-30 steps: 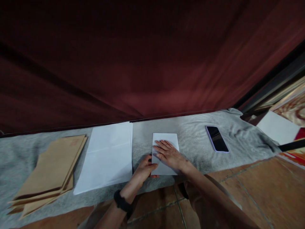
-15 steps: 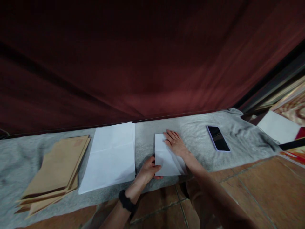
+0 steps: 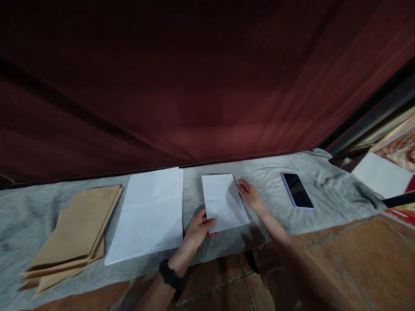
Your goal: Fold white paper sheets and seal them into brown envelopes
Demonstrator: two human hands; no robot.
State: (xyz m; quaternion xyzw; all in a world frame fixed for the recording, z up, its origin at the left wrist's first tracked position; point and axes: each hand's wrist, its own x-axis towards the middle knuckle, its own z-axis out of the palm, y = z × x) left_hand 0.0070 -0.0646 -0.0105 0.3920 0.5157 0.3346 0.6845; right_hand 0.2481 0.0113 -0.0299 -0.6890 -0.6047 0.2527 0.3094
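The work surface is covered with a soft grey cloth (image 3: 269, 172) of short-napped texture, smooth near the middle and wrinkled toward the right end. Behind it hangs a dark red fabric sheet (image 3: 207, 95) with long diagonal folds. Brown floor tiles (image 3: 343, 250) with lighter joints show in front.

Flat items on the cloth, from left to right: a fanned stack of brown paper envelopes (image 3: 78, 220), with staggered edges; a stack of large white paper sheets (image 3: 149, 216), thin, smooth and marked by a faint crosswise crease; and a rectangular phone with a black screen and a pale purple edge (image 3: 297, 190).

Between the sheets and the phone is a small rectangular piece of white paper (image 3: 223, 201), positioned between the two hands. The left hand (image 3: 198, 228), with a black band (image 3: 170, 275) at the wrist, grips its lower left corner, thumb on top and fingers underneath. The right hand (image 3: 249, 194) is at its right edge, fingers slightly bent; whether they grip the edge cannot be told.

The small piece has straight edges, a faint crosswise crease and a soft shadow on its right part. A darker shadow lies on the cloth below its lower edge.
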